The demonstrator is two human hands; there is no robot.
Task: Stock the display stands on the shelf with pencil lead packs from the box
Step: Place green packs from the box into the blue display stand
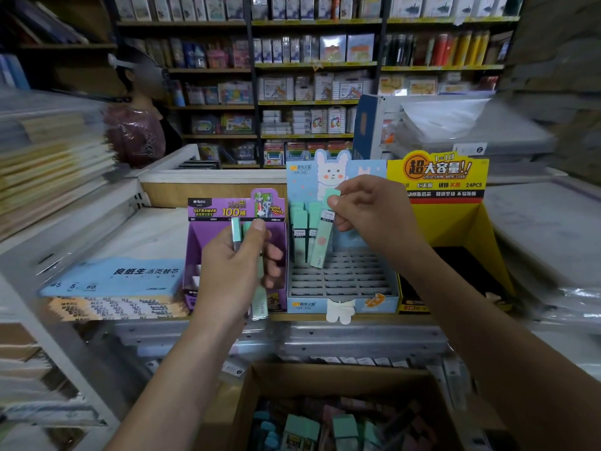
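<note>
Item counts at the shelf.
Three display stands: purple stand (198, 242), blue stand (312, 304), yellow stand (455, 219); one cardboard box (325, 379); two hands, the right hand (370, 213) pinching one mint pack (322, 242), the left hand (234, 271) gripping at least two packs (236, 234) (those in the box are too jumbled to count).

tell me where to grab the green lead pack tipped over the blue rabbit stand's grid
By its mint cap, pinched from above. The lead pack stands nearly upright, slightly tilted, with its lower end down at the blue stand grid and other packs close on its left, so only the top is free. The right hand pinches it there.
</note>
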